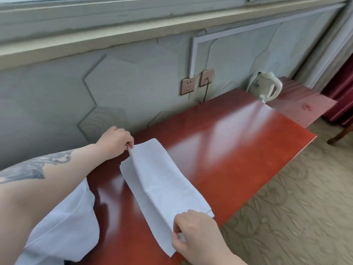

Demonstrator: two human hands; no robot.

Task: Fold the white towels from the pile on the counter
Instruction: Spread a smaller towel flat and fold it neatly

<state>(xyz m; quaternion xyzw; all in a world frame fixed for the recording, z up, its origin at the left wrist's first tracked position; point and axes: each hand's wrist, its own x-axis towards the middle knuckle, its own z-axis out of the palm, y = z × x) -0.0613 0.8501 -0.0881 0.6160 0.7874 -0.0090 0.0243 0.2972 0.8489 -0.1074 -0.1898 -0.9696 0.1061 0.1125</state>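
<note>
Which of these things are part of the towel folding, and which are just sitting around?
In the job: towel, pinched by left hand and right hand; pile; counter.
Lying about: kettle, sockets, cord, curtain.

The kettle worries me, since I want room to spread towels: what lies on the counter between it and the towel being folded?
Nothing: in the head view, bare red counter runs from towel to kettle.

Hotel room, kettle (266, 86), red curtain (342, 87)
</note>
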